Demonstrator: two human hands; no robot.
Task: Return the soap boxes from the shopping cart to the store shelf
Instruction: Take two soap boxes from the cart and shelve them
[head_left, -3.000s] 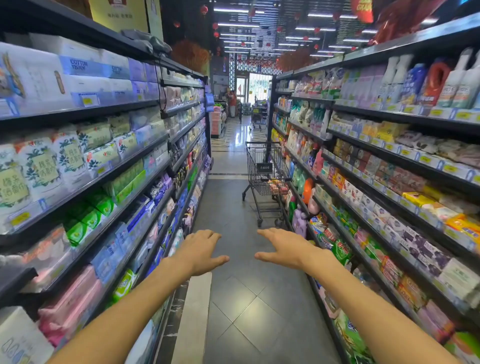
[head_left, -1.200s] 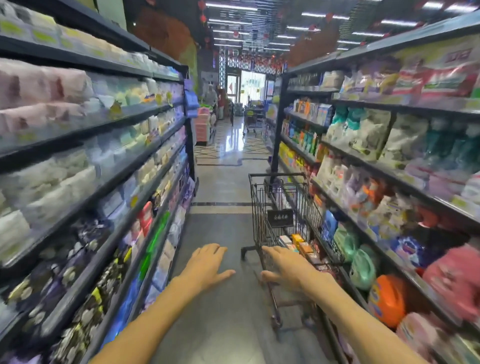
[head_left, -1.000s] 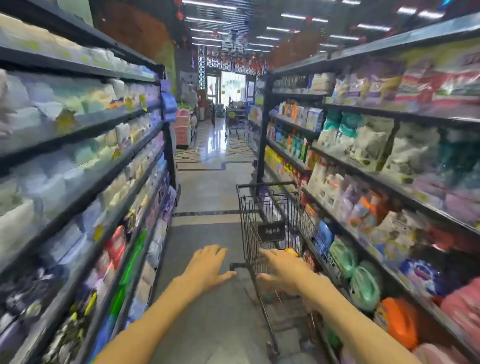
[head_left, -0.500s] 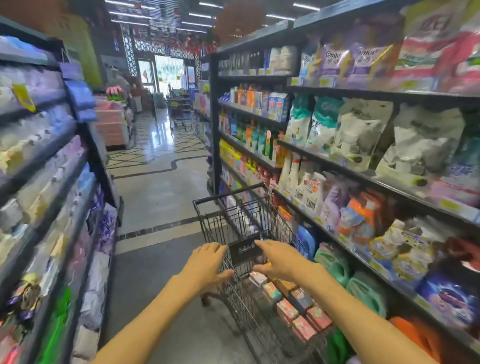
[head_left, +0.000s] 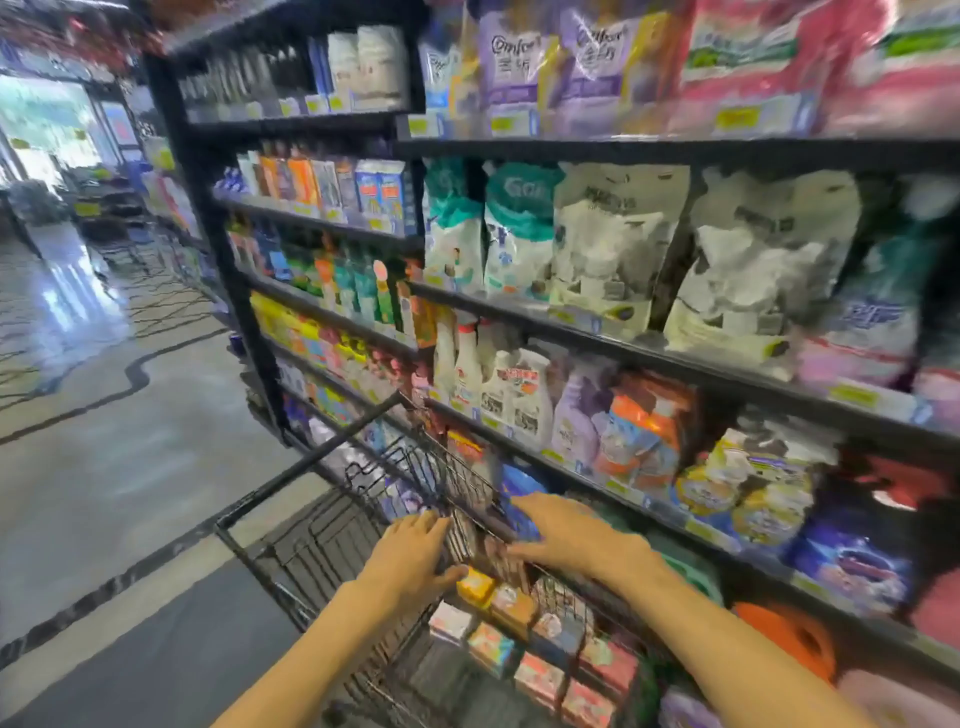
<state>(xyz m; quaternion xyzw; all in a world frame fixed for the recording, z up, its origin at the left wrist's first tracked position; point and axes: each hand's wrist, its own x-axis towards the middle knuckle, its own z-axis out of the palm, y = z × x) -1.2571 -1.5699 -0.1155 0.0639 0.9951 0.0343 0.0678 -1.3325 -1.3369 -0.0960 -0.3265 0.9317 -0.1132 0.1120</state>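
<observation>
A black wire shopping cart (head_left: 291, 480) stands against the right-hand shelving. Several small soap boxes (head_left: 511, 642), yellow, orange, pink and white, lie in rows along its right side. My left hand (head_left: 413, 553) hovers over the cart's near end, palm down and fingers apart, just above a yellow box (head_left: 475, 584). My right hand (head_left: 563, 532) is spread over the cart's right rim, holding nothing. The store shelf (head_left: 649, 358) rises right beside the cart. The view is motion-blurred.
The shelving holds detergent pouches (head_left: 602, 244), spray bottles (head_left: 511, 400), small cartons (head_left: 332, 182) and an orange jug (head_left: 789, 636) low down. The tiled aisle floor (head_left: 119, 467) stretches left toward a bright entrance (head_left: 47, 130). A black shelf upright (head_left: 228, 291) stands ahead of the cart.
I have walked up the aisle to the cart and turned right toward the shelf. Both hands have moved from mid-air to over the cart's near end.
</observation>
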